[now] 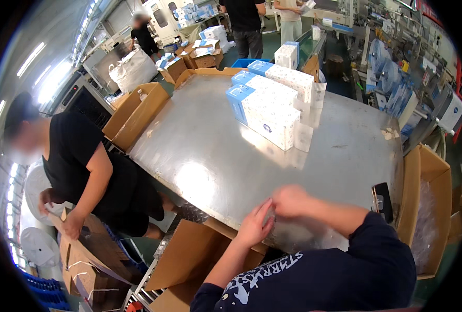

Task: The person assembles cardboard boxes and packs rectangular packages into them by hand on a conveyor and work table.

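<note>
My left hand (pixel 256 224) is over the near edge of the metal table (pixel 215 140), fingers stretched out and thumb apart. Against its fingertips is my right hand (pixel 289 202), closed and slightly blurred; anything inside it is hidden. Clear plastic film (pixel 322 236) seems to lie on the tabletop below my right forearm. Beyond my hands, several white cartons with blue ends stand in a row, the nearest being a patterned carton (pixel 270 122). Flaps stick out at their right ends. A dark phone (pixel 382 202) rests near the right edge.
An open cardboard box (pixel 189 255) sits below the table's front left edge. Another box (pixel 431 208), holding clear plastic, stands at the right. On the left a co-worker (pixel 93 161) handles cardboard (pixel 88 249). Machinery (pixel 397 73) fills the far right; a cardboard tray (pixel 137 114) borders the table's left.
</note>
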